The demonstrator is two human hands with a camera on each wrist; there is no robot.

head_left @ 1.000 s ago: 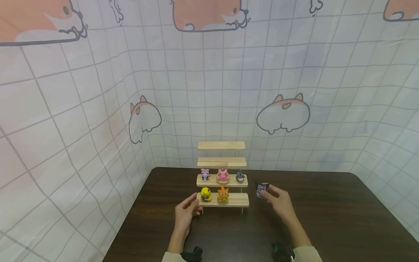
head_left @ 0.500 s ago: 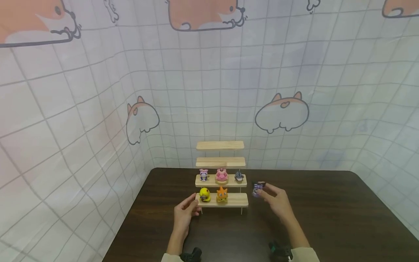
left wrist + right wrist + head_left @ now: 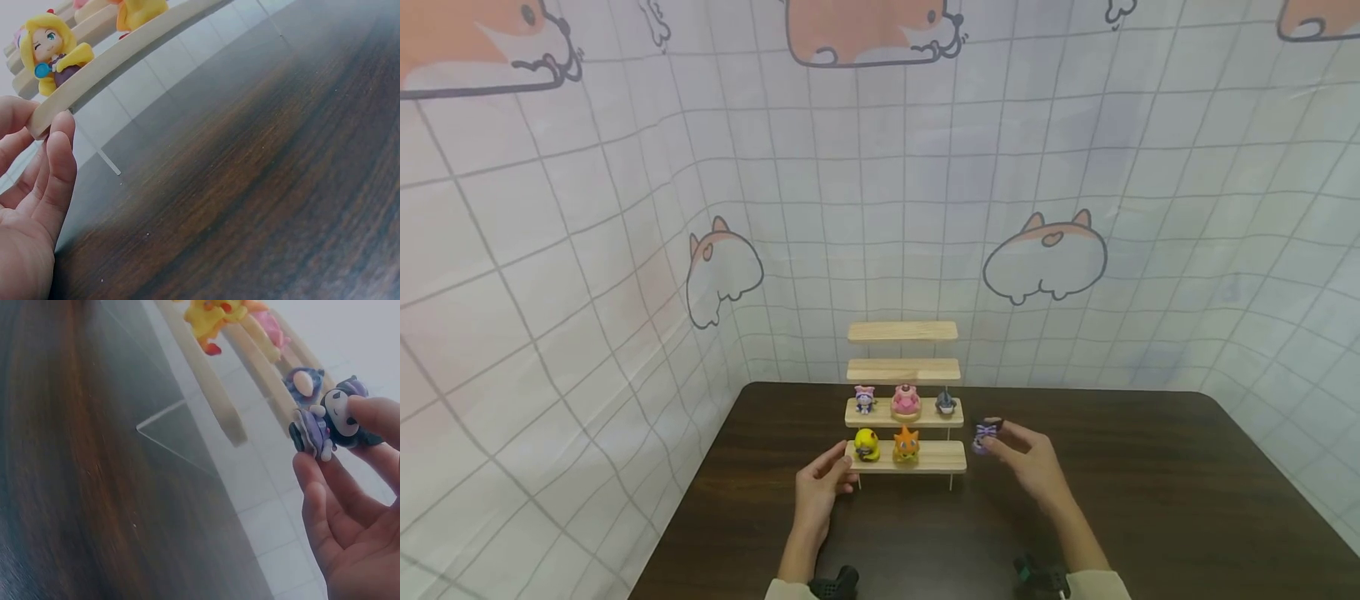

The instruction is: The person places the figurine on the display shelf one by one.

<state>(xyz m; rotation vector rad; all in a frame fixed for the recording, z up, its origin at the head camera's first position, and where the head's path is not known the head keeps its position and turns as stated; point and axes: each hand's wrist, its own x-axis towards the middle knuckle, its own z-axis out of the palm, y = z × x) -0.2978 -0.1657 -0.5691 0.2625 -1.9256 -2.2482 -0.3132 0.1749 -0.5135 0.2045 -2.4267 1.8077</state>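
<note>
My left hand point(image 3: 817, 493) grips the left end of the lowest board of a tiered wooden display shelf point(image 3: 946, 455). In the left wrist view its thumb and fingers close around that board's corner. A small black and purple figurine with a white face point(image 3: 338, 407) is pinched in my right hand point(image 3: 1034, 467), held just right of the shelf and apart from it. The lowest board bears a yellow-haired figurine point(image 3: 51, 53) at its left and an orange spiky figurine point(image 3: 906, 447) at its middle. Bare wood shows at that board's right end.
On the board above stand a pink-eared figurine point(image 3: 865, 400), a pink figurine on a round base point(image 3: 906, 403) and a grey-blue one point(image 3: 945, 404). Two bare upper boards point(image 3: 903, 332) rise behind. The dark wooden table point(image 3: 1135, 483) meets a grid-patterned cloth backdrop point(image 3: 917, 183).
My right hand has moved slightly left with the black and purple figurine, closer to the shelf. My left hand keeps its hold on the board. The head view has shifted a little.
</note>
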